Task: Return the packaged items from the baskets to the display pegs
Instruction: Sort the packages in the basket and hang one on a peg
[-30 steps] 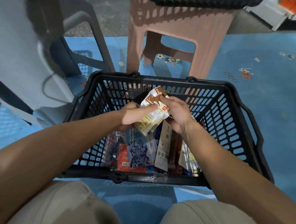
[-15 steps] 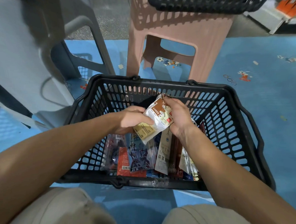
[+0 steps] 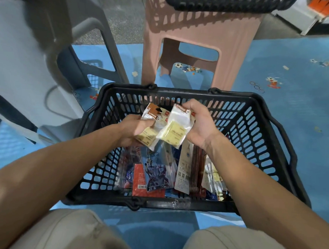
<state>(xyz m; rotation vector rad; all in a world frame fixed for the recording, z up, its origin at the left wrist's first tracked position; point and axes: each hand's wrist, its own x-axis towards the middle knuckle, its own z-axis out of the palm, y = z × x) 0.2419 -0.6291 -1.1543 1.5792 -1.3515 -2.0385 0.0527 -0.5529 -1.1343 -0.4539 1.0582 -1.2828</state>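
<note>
Left hand (image 3: 133, 129) grips the first packet (image 3: 153, 118): clear film, brown-and-white header, yellow pad inside. Right hand (image 3: 201, 123) pinches the matching second packet (image 3: 175, 133), overlapping its right side. Both are held above the black basket (image 3: 176, 203).

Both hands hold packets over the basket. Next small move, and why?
Probably lift both clear of the black basket: the left hand grips the brown-topped packet, the right hand holds the clear packet, both above the other packaged items. The pegs are out of view.
</note>
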